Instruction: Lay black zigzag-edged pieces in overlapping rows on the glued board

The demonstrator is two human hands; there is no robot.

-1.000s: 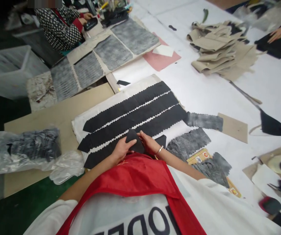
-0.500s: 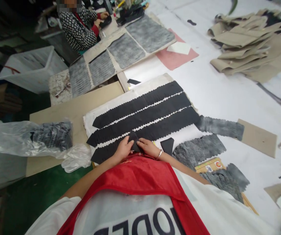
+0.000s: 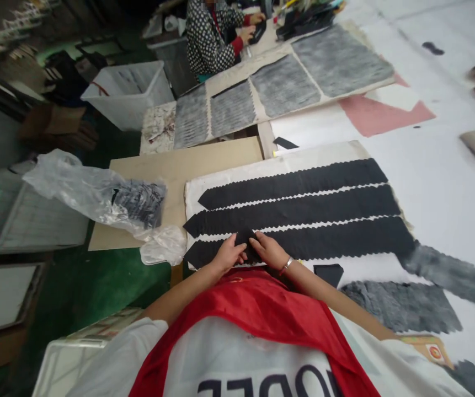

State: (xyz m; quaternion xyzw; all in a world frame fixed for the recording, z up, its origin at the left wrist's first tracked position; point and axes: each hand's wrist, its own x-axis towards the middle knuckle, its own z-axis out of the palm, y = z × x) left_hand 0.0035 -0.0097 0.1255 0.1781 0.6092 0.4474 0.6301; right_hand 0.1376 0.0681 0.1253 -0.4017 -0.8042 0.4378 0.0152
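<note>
A small black piece (image 3: 245, 237) is held between both hands, just in front of a red apron (image 3: 257, 298); its outline blends with the dark material behind. The left hand (image 3: 227, 256) grips its 8 o'clock side with thumb and curled fingers. The right hand (image 3: 271, 251), a bracelet (image 3: 287, 263) at its wrist, pinches the piece from 3 o'clock, fingertips close to the other hand's.

Behind the piece lies the lowest black strip (image 3: 336, 240); whether the two touch cannot be told. Towards 12 o'clock come a middle strip (image 3: 295, 210) and a far strip (image 3: 295, 181), all three with zigzag edges and pointed left ends, on a pale sheet (image 3: 345, 151).

Between 3 and 4 o'clock sit a dark flat piece (image 3: 328, 274) and, farther out, a grey textured piece (image 3: 403, 306). Between 9 and 10 o'clock, a clear plastic bag (image 3: 75, 179) with dark contents rests on a tan board (image 3: 216, 155). A pink sheet (image 3: 380, 117) lies near 2 o'clock, grey panels (image 3: 340, 58) around 1. Just short of 12, a co-worker (image 3: 208, 41) handles a dark item (image 3: 258, 33).
</note>
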